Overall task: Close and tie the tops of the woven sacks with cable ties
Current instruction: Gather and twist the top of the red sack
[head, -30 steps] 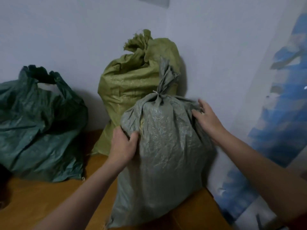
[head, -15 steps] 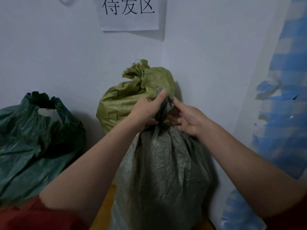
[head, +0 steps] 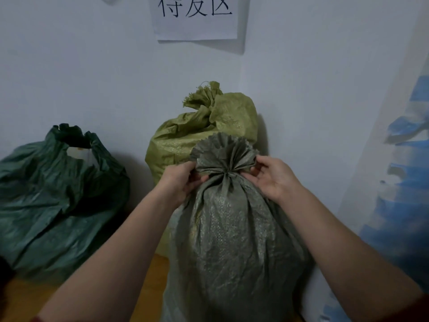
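A full grey-green woven sack [head: 232,240] stands upright in front of me, its neck cinched tight and its top [head: 224,152] fanned out in pleats. My left hand [head: 181,180] pinches the left edge of the fanned top. My right hand [head: 274,177] pinches the right edge. The tie itself is hidden in the gathered neck. Behind it an olive woven sack [head: 204,133] leans in the wall corner with its top bunched shut. A dark green sack [head: 53,196] slumps at the left with its mouth open.
The sacks stand on a wooden floor [head: 153,275]. A white paper sign [head: 197,17] with black characters hangs on the wall above. Blue and white plastic sheeting [head: 401,205] covers the right side.
My hands went from the sides of the grey-green sack up to its neck, then apart to the edges of its top, which is now spread into a fan.
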